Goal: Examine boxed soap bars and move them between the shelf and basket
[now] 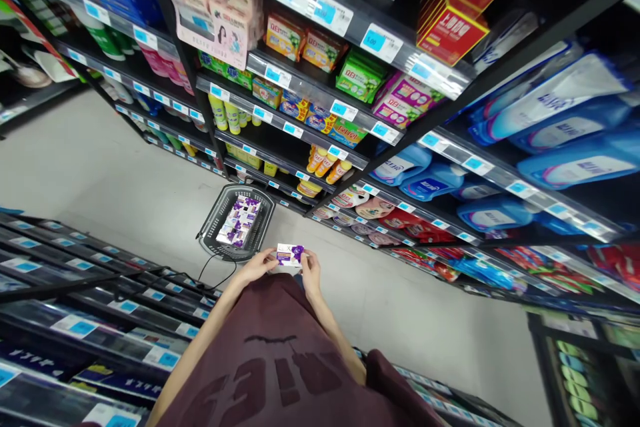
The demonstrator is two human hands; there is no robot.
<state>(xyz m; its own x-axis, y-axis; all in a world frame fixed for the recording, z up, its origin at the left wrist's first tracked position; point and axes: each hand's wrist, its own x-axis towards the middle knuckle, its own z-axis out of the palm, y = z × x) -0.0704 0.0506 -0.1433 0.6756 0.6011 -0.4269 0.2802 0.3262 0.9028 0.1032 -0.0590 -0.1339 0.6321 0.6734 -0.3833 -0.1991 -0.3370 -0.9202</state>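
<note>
Between my two hands, in front of my body, is a small white and purple soap box (290,254). My left hand (261,263) grips its left end and my right hand (311,268) its right end, fingers closed on the edges. A dark grey shopping basket (270,203) stands on the floor just beyond and left of my hands. Several similar white and purple boxes (239,221) lie packed together inside it.
Shelves ahead hold soap packs (360,77), red boxes (453,30) and blue detergent bottles (433,180). Another shelf unit (100,287) runs close behind me on the left. Grey floor (150,177) lies between the shelves. A black cord (220,260) hangs near the basket.
</note>
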